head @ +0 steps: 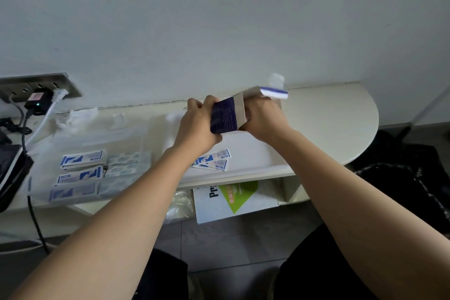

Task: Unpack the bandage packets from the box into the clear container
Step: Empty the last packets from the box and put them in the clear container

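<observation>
My left hand (198, 124) grips the dark blue and white box (227, 114) by its near end, held above the cream shelf. My right hand (261, 118) holds the box's right side, its fingers hidden behind the box near the open flap (274, 92). On the left stands the clear container (80, 139), with several blue-and-white bandage packets (82, 158) stacked inside. Two or three loose packets (214, 161) lie on the shelf below my left wrist.
A wall socket (36, 87) with plugs and cables sits at the far left, beside a black case (12, 173). The cream shelf (328, 124) curves away on the right. A white and green booklet (233, 200) lies on the lower shelf. A dark bin (401, 190) stands right.
</observation>
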Tool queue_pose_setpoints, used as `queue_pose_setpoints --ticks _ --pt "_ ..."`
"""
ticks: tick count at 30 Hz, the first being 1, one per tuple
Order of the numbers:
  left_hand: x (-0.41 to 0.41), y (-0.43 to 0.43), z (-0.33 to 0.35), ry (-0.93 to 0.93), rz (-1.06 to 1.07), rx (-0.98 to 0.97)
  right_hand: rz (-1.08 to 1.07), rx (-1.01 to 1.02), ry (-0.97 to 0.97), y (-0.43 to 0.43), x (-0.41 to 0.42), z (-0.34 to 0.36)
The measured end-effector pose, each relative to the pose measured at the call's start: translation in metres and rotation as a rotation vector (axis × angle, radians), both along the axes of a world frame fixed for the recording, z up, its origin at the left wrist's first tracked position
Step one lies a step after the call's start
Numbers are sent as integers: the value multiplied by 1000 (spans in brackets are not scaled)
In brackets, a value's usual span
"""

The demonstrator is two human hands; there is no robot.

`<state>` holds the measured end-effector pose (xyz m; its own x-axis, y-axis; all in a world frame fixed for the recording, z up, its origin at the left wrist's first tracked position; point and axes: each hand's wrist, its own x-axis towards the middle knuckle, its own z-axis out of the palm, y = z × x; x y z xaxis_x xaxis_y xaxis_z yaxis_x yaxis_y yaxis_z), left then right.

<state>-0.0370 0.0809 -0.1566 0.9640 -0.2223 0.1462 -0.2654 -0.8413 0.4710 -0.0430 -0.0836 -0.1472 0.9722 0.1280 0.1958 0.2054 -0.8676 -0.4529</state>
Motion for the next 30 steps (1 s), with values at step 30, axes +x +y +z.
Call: queue_pose_setpoints --ticks 30 --pt "15 10 10 64 133 -475 -144 794 293 -4 9 -8"
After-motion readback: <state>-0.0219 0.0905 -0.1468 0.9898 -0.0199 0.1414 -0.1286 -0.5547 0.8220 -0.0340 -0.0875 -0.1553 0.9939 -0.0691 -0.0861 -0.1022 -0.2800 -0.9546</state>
